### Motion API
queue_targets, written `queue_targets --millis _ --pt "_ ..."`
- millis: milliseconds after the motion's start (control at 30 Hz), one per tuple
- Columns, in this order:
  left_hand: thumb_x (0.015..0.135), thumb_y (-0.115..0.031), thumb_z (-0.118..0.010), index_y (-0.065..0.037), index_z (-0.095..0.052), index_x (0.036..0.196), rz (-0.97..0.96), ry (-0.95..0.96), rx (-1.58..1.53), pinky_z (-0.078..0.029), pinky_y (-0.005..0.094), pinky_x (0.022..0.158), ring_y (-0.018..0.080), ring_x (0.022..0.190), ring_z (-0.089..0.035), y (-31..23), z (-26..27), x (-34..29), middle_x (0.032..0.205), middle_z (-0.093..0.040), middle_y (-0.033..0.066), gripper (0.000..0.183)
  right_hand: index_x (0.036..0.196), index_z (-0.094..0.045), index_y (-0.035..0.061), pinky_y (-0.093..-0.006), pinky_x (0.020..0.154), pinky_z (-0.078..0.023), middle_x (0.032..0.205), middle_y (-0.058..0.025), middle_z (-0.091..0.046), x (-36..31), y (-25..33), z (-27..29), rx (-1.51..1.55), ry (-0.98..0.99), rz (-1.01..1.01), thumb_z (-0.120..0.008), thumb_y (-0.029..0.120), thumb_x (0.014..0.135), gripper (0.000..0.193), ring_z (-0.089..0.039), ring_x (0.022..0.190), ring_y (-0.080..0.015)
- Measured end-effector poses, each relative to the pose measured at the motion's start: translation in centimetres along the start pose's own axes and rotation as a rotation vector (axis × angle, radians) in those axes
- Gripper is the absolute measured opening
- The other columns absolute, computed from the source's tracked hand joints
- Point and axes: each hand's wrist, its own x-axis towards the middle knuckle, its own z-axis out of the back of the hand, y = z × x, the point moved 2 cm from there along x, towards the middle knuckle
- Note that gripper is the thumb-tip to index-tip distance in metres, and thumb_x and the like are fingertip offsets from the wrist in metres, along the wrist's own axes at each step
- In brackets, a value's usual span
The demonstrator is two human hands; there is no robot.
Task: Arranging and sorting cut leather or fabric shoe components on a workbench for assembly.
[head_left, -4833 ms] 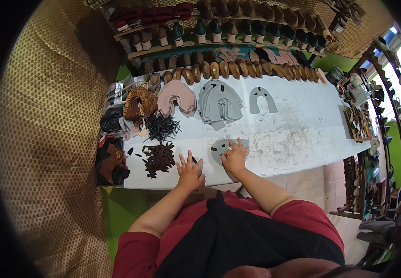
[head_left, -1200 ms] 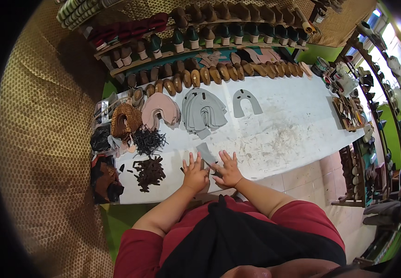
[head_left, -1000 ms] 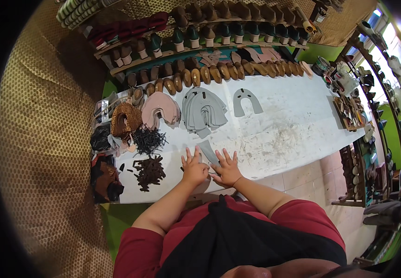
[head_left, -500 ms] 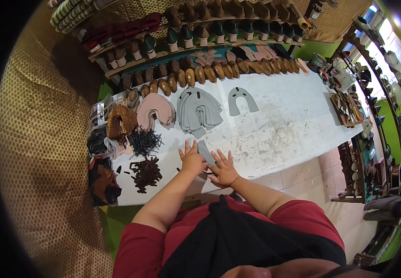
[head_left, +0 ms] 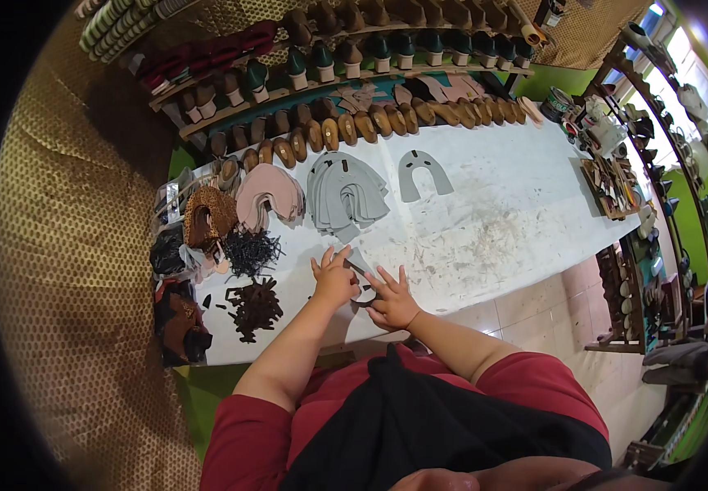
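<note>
Two hands (head_left: 333,286), splayed; cannot tell if gripping. One grey piece (head_left: 360,261) between them, partly covered. Beyond: one grey arch (head_left: 423,161), one grey stack (head_left: 326,190), one pink stack (head_left: 267,180).

The wide head camera looks downward and forward, from quite near above, to the left hand (head_left: 335,282), the right hand (head_left: 395,304) and the worktop (head_left: 534,182).

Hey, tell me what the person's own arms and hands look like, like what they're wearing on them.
Both arms wear plain dark red sleeves, the left sleeve and right sleeve each ending around the elbow. Forearms are bare. The left hand and right hand wear no gloves; smaller details are hard to make out.
</note>
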Motion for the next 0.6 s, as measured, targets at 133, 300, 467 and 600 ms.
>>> queue_targets --millis 133,300,467,600 --pt "0.06 -0.024 -0.081 -0.02 -0.077 0.071 -0.04 0.018 0.014 -0.009 0.072 0.114 0.0375 0.148 -0.023 0.3 0.0 0.3 0.155 -0.041 0.0015 0.012 0.059 -0.064 0.0144 -0.0775 0.108 -0.014 0.157 -0.0105 -0.039 0.0 0.1 -0.1 0.004 0.039 -0.009 -0.075 0.032 0.078 0.028 -0.025 0.149 -0.0358" --pt "0.061 -0.025 -0.082 -0.02 -0.077 0.071 -0.074 0.027 0.001 -0.008 0.0719 0.114 0.0367 0.147 -0.024 0.6 0.1 0.5 0.153 -0.043 0.0003 0.012 0.059 -0.064 0.0145 -0.0782 0.107 -0.014 0.157 -0.0107 -0.039 0.0 0.0 -0.1 0.002 0.034 -0.008 -0.075 0.033 0.078 0.028 -0.024 0.149 -0.036" --pt "0.059 -0.024 -0.08 -0.022 -0.078 0.07 -0.005 0.008 -0.013 -0.006 0.0712 0.115 0.0351 0.145 -0.027 1.4 0.2 0.7 0.151 -0.046 -0.0011 0.011 0.071 -0.072 0.0172 -0.08 0.106 -0.014 0.157 -0.0105 -0.038 0.0 -0.1 -0.2 -0.016 0.049 -0.03 -0.073 0.036 0.078 0.02 -0.023 0.15 -0.0365" --pt "0.059 -0.022 -0.078 -0.023 -0.077 0.068 0.02 -0.066 -0.028 -0.005 0.0714 0.114 0.0346 0.145 -0.028 2.3 -0.2 0.2 0.149 -0.049 -0.0009 0.009 0.082 -0.075 0.0185 -0.0801 0.106 -0.013 0.158 -0.0102 -0.036 0.2 0.2 -0.4 -0.02 0.105 -0.077 -0.072 0.036 0.079 0.018 -0.021 0.15 -0.037"
